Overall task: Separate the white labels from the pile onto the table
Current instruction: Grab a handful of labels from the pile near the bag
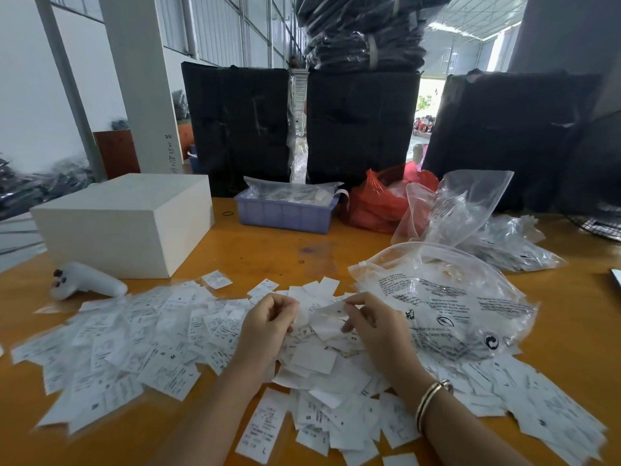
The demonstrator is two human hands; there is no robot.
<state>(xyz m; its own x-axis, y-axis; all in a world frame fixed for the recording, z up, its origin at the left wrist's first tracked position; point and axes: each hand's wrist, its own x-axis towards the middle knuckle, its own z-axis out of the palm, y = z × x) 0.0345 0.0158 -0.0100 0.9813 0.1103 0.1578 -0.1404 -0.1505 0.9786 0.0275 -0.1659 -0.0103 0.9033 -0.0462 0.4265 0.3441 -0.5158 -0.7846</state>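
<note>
A wide pile of small white printed labels point(316, 361) covers the orange table point(255, 250) in front of me. Many more labels are spread flat to the left point(134, 341) and to the right point(544, 408). My left hand point(268, 326) sits over the middle of the pile with its fingers curled, pinching labels at its fingertips. My right hand point(369, 322), with a bracelet on the wrist, pinches a crumpled white label point(327, 312) between thumb and fingers. The two hands are close together, a bunch of labels between them.
A clear printed plastic bag point(447, 301) lies just right of my right hand. A white box point(127, 227) and a white controller point(87, 280) sit at the left. Behind are a purple tray point(285, 215), a red bag point(376, 203), more clear bags point(470, 210) and black bundles point(359, 129).
</note>
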